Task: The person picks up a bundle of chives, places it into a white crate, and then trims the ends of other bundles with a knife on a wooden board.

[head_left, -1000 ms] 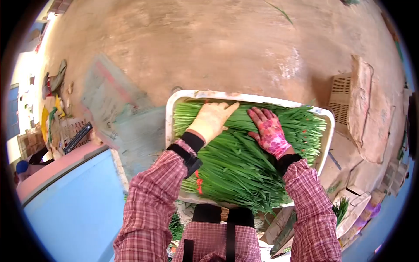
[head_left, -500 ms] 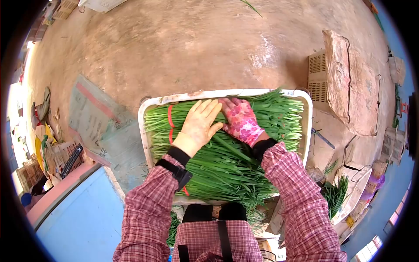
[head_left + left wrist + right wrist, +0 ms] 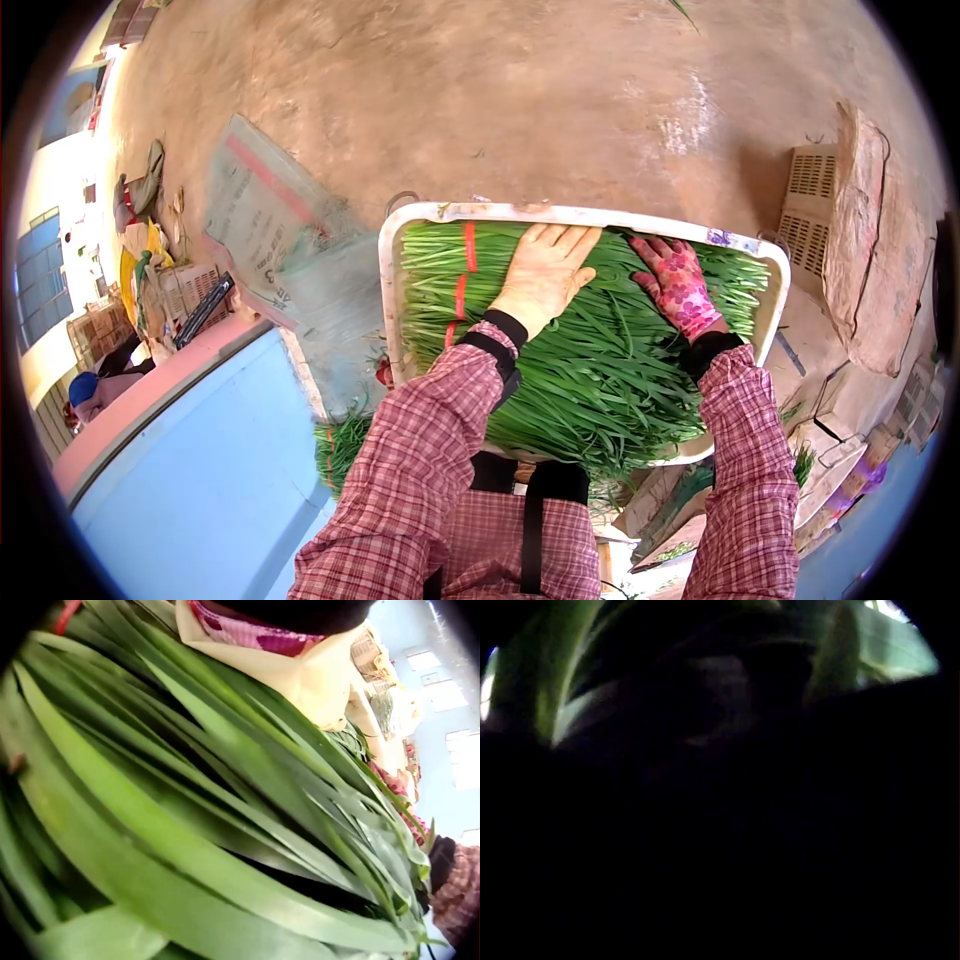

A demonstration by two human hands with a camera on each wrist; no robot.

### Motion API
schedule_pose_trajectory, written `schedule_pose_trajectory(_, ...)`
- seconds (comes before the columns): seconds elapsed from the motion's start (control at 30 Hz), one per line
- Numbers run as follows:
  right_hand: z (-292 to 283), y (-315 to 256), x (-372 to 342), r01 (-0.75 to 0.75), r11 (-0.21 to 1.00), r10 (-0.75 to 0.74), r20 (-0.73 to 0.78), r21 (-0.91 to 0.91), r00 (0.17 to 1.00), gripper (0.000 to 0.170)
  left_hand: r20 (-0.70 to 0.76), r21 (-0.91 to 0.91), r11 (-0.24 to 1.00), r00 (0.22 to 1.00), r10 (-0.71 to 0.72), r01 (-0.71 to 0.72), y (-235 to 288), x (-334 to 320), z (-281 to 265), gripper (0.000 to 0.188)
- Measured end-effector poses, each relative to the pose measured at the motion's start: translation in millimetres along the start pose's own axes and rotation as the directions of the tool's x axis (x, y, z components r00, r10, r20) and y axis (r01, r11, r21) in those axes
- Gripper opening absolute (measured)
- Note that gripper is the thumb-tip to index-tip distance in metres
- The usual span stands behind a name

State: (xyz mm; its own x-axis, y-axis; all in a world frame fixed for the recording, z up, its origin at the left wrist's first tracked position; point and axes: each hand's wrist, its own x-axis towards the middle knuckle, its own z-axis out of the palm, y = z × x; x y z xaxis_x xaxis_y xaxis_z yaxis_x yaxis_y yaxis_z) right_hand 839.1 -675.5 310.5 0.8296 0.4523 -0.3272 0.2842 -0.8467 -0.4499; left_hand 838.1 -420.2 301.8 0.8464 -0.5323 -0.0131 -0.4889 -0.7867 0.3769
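Observation:
Bundles of garlic chives (image 3: 590, 385) fill a white tub (image 3: 560, 213) in the head view, some tied with red bands (image 3: 470, 248). My left hand (image 3: 545, 275), in a cream glove, lies on the far part of the bundles, fingers extended toward the far rim. To its right, my right hand (image 3: 676, 285), in a pink flowered glove, rests on the leaves with its fingers spread. Long flat leaves (image 3: 187, 817) stretch below the cream glove cuff (image 3: 300, 682) in the left wrist view. The right wrist view is mostly dark, with some leaves (image 3: 562, 667) at its top.
Left of the tub, a plastic sack (image 3: 265, 210) lies on the floor, with a light-blue surface (image 3: 200, 450) nearer me. At right stand a plastic crate (image 3: 808, 195) and a brown covering (image 3: 865, 250). More chives (image 3: 345, 450) lie beside the tub's near left corner.
Half a second ago both hands were together on the bundles; now they are apart, the right one farther right. The head view has also shifted.

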Motion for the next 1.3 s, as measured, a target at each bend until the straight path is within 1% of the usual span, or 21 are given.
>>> schedule_pose_trajectory(0.03,1.1,0.4,0.1,-0.012,1.0,0.012,0.008,0.004,1.0,0.056,0.104,-0.012,0.999,0.994,-0.033,0.034,-0.3,-0.3,1.5,0.063)
schedule_pose_trajectory(0.17,6.3,7.2,1.6,0.003,1.0,-0.003,0.029,0.009,1.0,0.056,0.16,-0.016,0.998,0.986,-0.054,0.057,0.6,1.5,-3.0,0.06)
schedule_pose_trajectory(0.27,-1.6,7.1,-1.0,0.03,0.999,-0.03,0.018,0.027,0.999,0.057,-0.002,-0.196,0.981,1.0,0.005,-0.005,-1.0,-2.0,-18.7,0.06)
schedule_pose_trajectory(0.3,-10.6,2.8,-1.0,0.034,0.998,-0.035,0.03,0.045,0.999,0.057,0.015,-0.329,0.944,1.0,0.016,-0.01,-5.2,-8.0,-30.1,0.058)
schedule_pose_trajectory(0.33,-13.9,-2.2,-1.2,0.022,0.999,-0.022,0.004,0.043,1.0,0.055,-0.083,-0.33,0.942,0.996,0.041,-0.066,-12.8,-18.4,-32.8,0.056)
schedule_pose_trajectory(0.37,-19.8,-6.4,-3.1,-0.008,1.0,0.009,0.014,-0.017,1.0,0.055,-0.119,-0.207,0.977,0.993,0.026,-0.05,-19.3,-32.4,-38.2,0.054)
schedule_pose_trajectory(0.4,-30.3,-14.2,-3.7,-0.033,0.996,0.035,0.021,-0.078,0.999,0.055,-0.167,-0.147,0.989,0.986,-0.01,-0.015,-28.9,-45.8,-43.6,0.054)
schedule_pose_trajectory(0.43,-37.8,-26.6,-5.4,-0.121,0.971,0.128,0.02,-0.207,0.992,0.058,-0.161,-0.101,0.995,0.986,-0.041,0.025,-39.9,-57.2,-48.2,0.056)
schedule_pose_trajectory(0.47,-48.4,-45.3,-3.5,-0.236,0.936,0.255,0.04,-0.26,0.966,0.065,-0.158,-0.055,0.996,0.985,-0.075,0.067,-46.6,-64.7,-50.4,0.058)
schedule_pose_trajectory(0.53,-53.6,-84.9,-2.6,-0.075,0.956,0.07,-0.027,-0.283,0.997,0.073,-0.08,0.013,0.994,0.991,-0.105,0.107,-46.8,-70.2,-50.3,0.062)
schedule_pose_trajectory(0.6,-33.8,-104.6,5.4,0.214,0.966,-0.225,-0.057,-0.146,0.973,0.081,-0.011,0.059,0.989,0.99,-0.137,0.138,-48.1,-71.7,-48.2,0.066)
schedule_pose_trajectory(0.63,-29.2,-113.6,14.2,0.225,0.968,-0.222,0.043,-0.106,0.974,0.085,0.015,0.069,0.986,0.988,-0.155,0.154,-49.0,-70.2,-45.6,0.068)
schedule_pose_trajectory(0.77,-7.5,-89.1,25.1,0.294,0.949,-0.292,0.033,-0.116,0.956,0.084,0.052,0.044,0.98,0.98,-0.194,0.191,-52.9,-69.0,-39.1,0.071)
schedule_pose_trajectory(0.9,8.9,-80.8,30.5,0.286,0.948,-0.28,0.061,-0.141,0.958,0.083,0.03,-0.016,0.983,0.982,-0.184,0.185,-62.1,-65.6,-33.1,0.069)
schedule_pose_trajectory(0.97,14.7,-75.6,32.8,0.283,0.952,-0.276,0.076,-0.114,0.958,0.081,0.025,-0.051,0.981,0.983,-0.184,0.186,-63.5,-65.8,-29.6,0.068)
schedule_pose_trajectory(1.07,19.0,-70.1,38.2,0.303,0.944,-0.3,0.043,-0.132,0.953,0.08,0.017,0.008,0.983,0.983,-0.185,0.185,-66.0,-63.6,-22.3,0.067)
schedule_pose_trajectory(1.13,15.1,-71.8,37.5,0.315,0.939,-0.313,0.034,-0.137,0.949,0.08,0.021,0.0,0.984,0.984,-0.178,0.178,-64.4,-64.1,-25.4,0.066)
schedule_pose_trajectory(1.17,14.5,-70.8,37.2,0.323,0.941,-0.323,0.019,-0.096,0.946,0.08,0.011,-0.019,0.986,0.986,-0.164,0.164,-63.4,-65.2,-31.3,0.064)
schedule_pose_trajectory(1.2,8.3,-70.3,37.5,0.351,0.934,-0.352,0.001,-0.059,0.936,0.079,0.008,-0.012,0.987,0.987,-0.159,0.159,-59.2,-63.8,-36.1,0.063)
schedule_pose_trajectory(1.27,-1.6,-72.5,35.0,0.35,0.935,-0.349,0.037,-0.054,0.936,0.076,-0.048,0.011,0.982,0.981,-0.188,0.189,-29.8,-69.6,-41.2,0.065)
schedule_pose_trajectory(1.3,-10.1,-84.5,27.6,0.286,0.955,-0.285,0.029,-0.079,0.958,0.073,-0.002,0.013,0.99,0.99,-0.139,0.139,-18.0,-69.7,-40.4,0.068)
